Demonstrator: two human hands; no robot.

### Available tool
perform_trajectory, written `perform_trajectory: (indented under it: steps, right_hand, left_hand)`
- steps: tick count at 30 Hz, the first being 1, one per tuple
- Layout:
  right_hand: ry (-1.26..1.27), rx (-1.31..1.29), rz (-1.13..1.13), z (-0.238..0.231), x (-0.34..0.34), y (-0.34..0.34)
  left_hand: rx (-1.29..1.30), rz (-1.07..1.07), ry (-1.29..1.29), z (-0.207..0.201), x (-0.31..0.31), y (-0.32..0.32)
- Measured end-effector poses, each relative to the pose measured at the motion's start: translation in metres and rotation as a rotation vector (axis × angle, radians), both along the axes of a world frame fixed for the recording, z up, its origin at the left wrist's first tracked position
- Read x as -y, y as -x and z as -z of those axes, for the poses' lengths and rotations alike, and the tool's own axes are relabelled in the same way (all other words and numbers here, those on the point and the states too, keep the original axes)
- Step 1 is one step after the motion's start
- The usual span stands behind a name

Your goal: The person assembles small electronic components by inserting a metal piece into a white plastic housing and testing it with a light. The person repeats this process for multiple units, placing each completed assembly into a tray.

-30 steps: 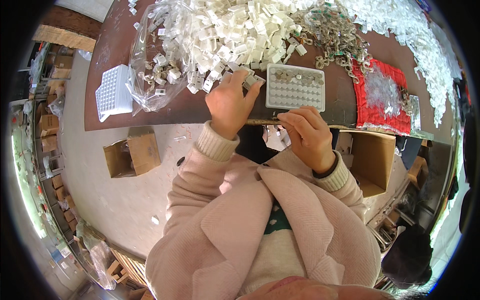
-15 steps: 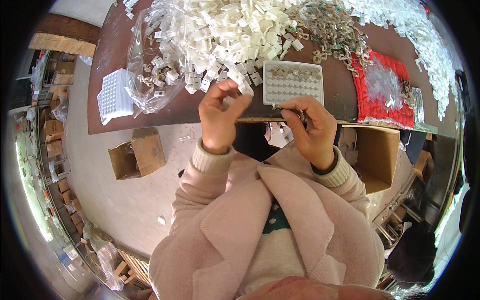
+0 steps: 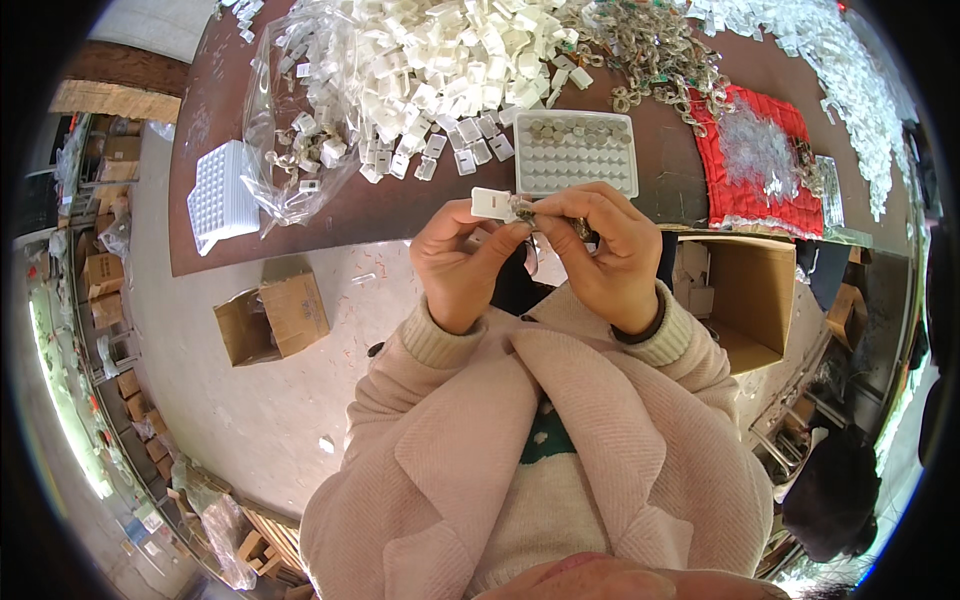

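Note:
Between thumb and fingers, my left hand (image 3: 460,262) pinches a small white plastic housing (image 3: 491,204) with a slot in its face. My right hand (image 3: 608,255) is closed on a small greyish part (image 3: 524,211), pressed up against the housing's right end; its exact kind is too small to tell. More dark and shiny bits (image 3: 581,229) show under the right fingers. Both hands meet just in front of the table's near edge. Beyond them sits a white tray (image 3: 577,186) with rows of pockets, its far rows filled with round greyish pieces.
A big heap of white housings (image 3: 440,70) covers the table's far middle, beside a clear plastic bag (image 3: 262,150). Stacked white pocket trays (image 3: 224,195) stand left. Right lie tangled small parts (image 3: 655,55), a red cloth (image 3: 715,175) with clear pieces, and a clear heap (image 3: 850,110). Cardboard boxes (image 3: 295,315) stand below.
My left hand has come from the edge of the heap toward me and rightward with the white housing. My right hand has shifted slightly left, bringing the greyish part against it.

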State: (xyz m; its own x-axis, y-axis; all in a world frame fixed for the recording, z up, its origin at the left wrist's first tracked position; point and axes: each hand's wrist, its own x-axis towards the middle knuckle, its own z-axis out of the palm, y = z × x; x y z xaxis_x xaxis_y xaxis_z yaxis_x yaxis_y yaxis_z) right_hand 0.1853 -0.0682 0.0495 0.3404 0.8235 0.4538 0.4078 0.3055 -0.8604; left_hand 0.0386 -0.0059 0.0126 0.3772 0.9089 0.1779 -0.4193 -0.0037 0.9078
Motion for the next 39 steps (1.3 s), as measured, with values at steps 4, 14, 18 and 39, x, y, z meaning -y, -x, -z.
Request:
perform_trajectory:
  steps: [4,14,18,39]
  right_hand:
    - [0.136,-0.311,-0.118,0.002,0.002,0.000]
    - [0.224,-0.341,-0.192,-0.001,0.006,0.003]
    - [0.184,-0.357,-0.080,0.004,0.003,0.013]
    - [0.165,-0.662,-0.204,0.011,-0.008,0.013]
  left_hand:
    - [0.104,0.015,-0.009,0.003,0.000,0.001]
    - [0.084,-0.045,-0.054,0.012,-0.001,0.003]
    - [0.165,-0.081,0.011,0.013,0.007,-0.003]
    - [0.309,-0.030,0.266,0.013,0.012,-0.004]
